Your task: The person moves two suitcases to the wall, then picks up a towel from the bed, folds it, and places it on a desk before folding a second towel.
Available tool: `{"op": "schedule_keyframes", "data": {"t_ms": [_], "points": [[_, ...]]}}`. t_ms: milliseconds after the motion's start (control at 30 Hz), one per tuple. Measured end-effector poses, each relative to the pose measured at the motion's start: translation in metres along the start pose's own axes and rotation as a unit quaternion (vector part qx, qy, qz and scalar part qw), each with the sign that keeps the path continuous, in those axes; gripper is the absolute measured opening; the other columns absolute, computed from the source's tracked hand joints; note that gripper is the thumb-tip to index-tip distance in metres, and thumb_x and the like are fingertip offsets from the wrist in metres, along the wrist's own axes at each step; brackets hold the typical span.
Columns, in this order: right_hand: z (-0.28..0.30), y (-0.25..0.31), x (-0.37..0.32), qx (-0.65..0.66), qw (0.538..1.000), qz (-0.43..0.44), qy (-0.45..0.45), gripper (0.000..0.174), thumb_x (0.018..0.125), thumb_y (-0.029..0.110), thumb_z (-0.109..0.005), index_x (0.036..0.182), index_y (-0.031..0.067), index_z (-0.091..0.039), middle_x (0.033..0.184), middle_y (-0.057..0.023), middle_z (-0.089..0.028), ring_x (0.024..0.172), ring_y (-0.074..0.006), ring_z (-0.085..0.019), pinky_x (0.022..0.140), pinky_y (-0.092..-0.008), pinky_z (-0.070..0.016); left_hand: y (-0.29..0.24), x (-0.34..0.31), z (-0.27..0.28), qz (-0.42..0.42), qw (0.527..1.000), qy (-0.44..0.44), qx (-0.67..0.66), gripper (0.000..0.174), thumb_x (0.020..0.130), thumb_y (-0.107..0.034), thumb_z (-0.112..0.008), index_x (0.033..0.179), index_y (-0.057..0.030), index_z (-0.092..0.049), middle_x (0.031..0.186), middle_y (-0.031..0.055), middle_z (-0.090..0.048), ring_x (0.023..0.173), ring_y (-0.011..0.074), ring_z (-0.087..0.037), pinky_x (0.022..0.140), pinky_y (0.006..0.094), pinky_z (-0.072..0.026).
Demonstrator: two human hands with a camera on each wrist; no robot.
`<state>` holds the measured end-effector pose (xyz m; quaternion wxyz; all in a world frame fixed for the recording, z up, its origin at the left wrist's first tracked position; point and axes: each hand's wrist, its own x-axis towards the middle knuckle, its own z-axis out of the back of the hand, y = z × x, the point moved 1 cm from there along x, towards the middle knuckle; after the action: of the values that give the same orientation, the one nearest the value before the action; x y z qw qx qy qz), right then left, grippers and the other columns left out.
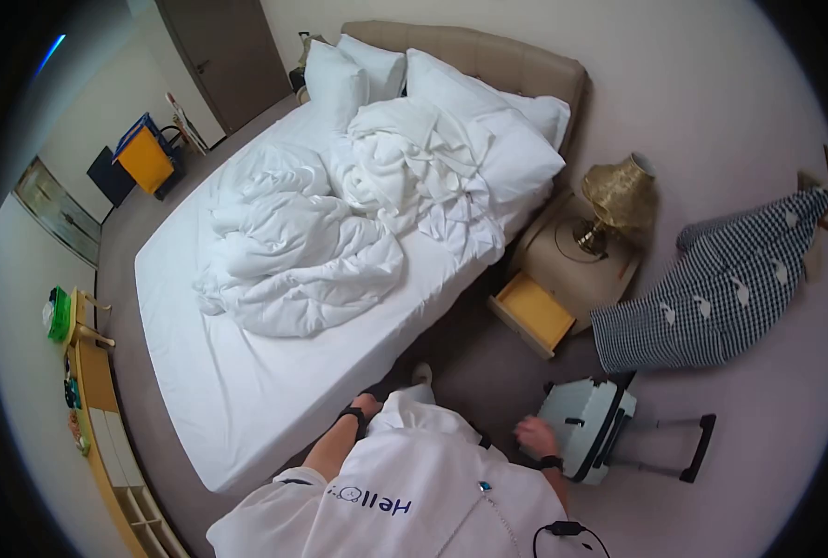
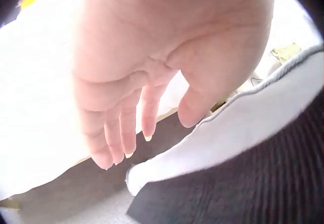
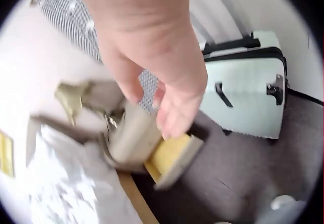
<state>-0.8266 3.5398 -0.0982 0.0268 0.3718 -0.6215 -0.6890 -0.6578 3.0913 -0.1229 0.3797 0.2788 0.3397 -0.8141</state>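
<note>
The person stands in the strip of floor beside the bed [image 1: 186,358], and neither hand grasps anything. The left hand [image 2: 152,57] hangs near the mattress edge, its fingers long and relaxed, close together, with the thumb set apart. The right hand [image 3: 157,57] has its fingers loosely bent and bunched, the spread between them narrow, and no contact with anything shows. Nearest to it is the pale suitcase [image 3: 250,100], which stands upright on the person's right, its pull handle [image 1: 701,448] drawn out and its carry handle [image 3: 223,95] facing the hand. Ahead, the bedside cabinet's drawer [image 1: 535,312] juts into the walkway, so steady work here probably means short steps, with the right arm kept in close to avoid knocking drawer or case. Bare, loose fingers suit such a moment, since either hand could turn to a handle or to cloth. The white duvet [image 1: 302,260] lies heaped across the middle of the bed; bedding this bulky would likely handle best if taken by an edge with both hands, well apart, rather than pulled from the centre of the pile.
</note>
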Motion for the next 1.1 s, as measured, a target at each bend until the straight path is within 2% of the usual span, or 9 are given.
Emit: {"op": "schedule_keyframes", "data": {"t_ms": [33,100,200,400,500,600,833,1033,1100], "points": [[-0.025,-0.013,0.028,0.153,0.951,-0.262,0.058,0.018,0.069,0.019,-0.059,0.078,0.0033,-0.057,0.073,-0.004,-0.059,0.066,-0.0191,-0.056,0.06,-0.0352,-0.044,-0.012,0.009,0.007,-0.004,1.0,0.022,-0.007,0.034,0.07,-0.032,-0.056,0.088,-0.0034,-0.064,0.095,0.0196,-0.059,0.093,0.0329,-0.056,0.081,0.0386,-0.043],[-0.078,0.005,0.07,-0.333,0.893,-0.198,0.229,0.017,0.069,0.016,-0.059,0.08,0.0027,-0.058,0.076,-0.0045,-0.061,0.063,-0.0181,-0.056,0.058,-0.0328,-0.0445,-0.013,0.042,0.01,-0.085,0.996,-0.006,-0.031,0.031,0.073,-0.029,-0.055,0.089,-0.0043,-0.063,0.096,0.0192,-0.059,0.094,0.033,-0.055,0.081,0.0392,-0.0428],[-0.121,0.027,0.129,-0.306,0.931,-0.029,0.195,0.014,0.071,0.013,-0.059,0.081,0.0027,-0.059,0.075,-0.0068,-0.062,0.062,-0.0147,-0.057,0.059,-0.0279,-0.0471,-0.021,0.07,0.036,-0.14,0.989,0.001,-0.042,0.027,0.075,-0.026,-0.053,0.09,-0.0053,-0.062,0.096,0.0186,-0.059,0.094,0.0321,-0.056,0.082,0.0383,-0.0428],[-0.129,0.114,0.243,-0.244,0.959,-0.134,0.054,0.019,0.075,0.021,-0.06,0.086,0.0062,-0.058,0.077,-0.0042,-0.06,0.065,-0.0113,-0.058,0.054,-0.0238,-0.0445,-0.023,0.118,0.1,-0.162,0.986,0.035,-0.019,0.029,0.076,-0.031,-0.055,0.093,-0.0085,-0.062,0.097,0.0146,-0.06,0.095,0.0295,-0.055,0.083,0.0352,-0.0421],[-0.123,0.156,0.29,-0.214,0.964,-0.161,0.008,0.057,0.066,0.032,-0.071,0.108,0.0042,-0.044,0.083,-0.0057,-0.053,0.065,-0.0135,-0.054,0.047,-0.0248,-0.0431,-0.04,0.123,0.141,-0.057,0.995,-0.047,-0.065,0.038,0.073,-0.037,-0.06,0.094,-0.0061,-0.061,0.092,0.0158,-0.061,0.088,0.0295,-0.058,0.079,0.036,-0.0444],[-0.124,0.202,0.381,-0.329,0.934,0.115,-0.074,0.086,0.049,0.036,-0.08,0.114,-0.0015,-0.038,0.104,-0.0189,-0.05,0.098,-0.0278,-0.049,0.084,-0.036,-0.0406,-0.041,0.131,0.166,-0.036,0.979,-0.107,-0.169,0.046,0.071,-0.038,-0.06,0.1,-0.0024,-0.056,0.094,0.0205,-0.059,0.091,0.0326,-0.056,0.08,0.0376,-0.0438],[-0.226,0.438,0.561,-0.355,0.828,0.4,-0.165,0.109,0.044,0.024,-0.082,0.131,0.0075,-0.017,0.121,-0.0243,-0.03,0.108,-0.0396,-0.037,0.089,-0.0406,-0.0378,-0.051,0.134,0.181,0.041,0.934,-0.227,-0.273,0.059,0.072,-0.034,-0.063,0.116,-0.0018,-0.042,0.103,0.0253,-0.054,0.099,0.0345,-0.052,0.083,0.038,-0.0421],[-0.269,0.523,0.615,-0.584,0.766,0.242,-0.115,0.101,0.05,0.022,-0.078,0.132,0.0165,-0.02,0.125,-0.0201,-0.032,0.109,-0.038,-0.041,0.079,-0.041,-0.0446,-0.068,0.134,0.151,0.167,0.885,-0.156,-0.406,0.06,0.072,-0.036,-0.064,0.117,-0.0037,-0.042,0.099,0.021,-0.057,0.093,0.0304,-0.056,0.08,0.0351,-0.0432],[-0.262,0.52,0.645,-0.528,0.801,0.263,-0.104,0.085,0.055,0.02,-0.072,0.128,0.0152,-0.029,0.118,-0.0215,-0.042,0.102,-0.0377,-0.047,0.077,-0.0412,-0.0452,-0.084,0.128,0.157,0.178,0.873,-0.144,-0.431,0.058,0.073,-0.035,-0.063,0.117,-0.0042,-0.042,0.092,0.016,-0.059,0.082,0.0234,-0.057,0.069,0.0325,-0.0462]]}}
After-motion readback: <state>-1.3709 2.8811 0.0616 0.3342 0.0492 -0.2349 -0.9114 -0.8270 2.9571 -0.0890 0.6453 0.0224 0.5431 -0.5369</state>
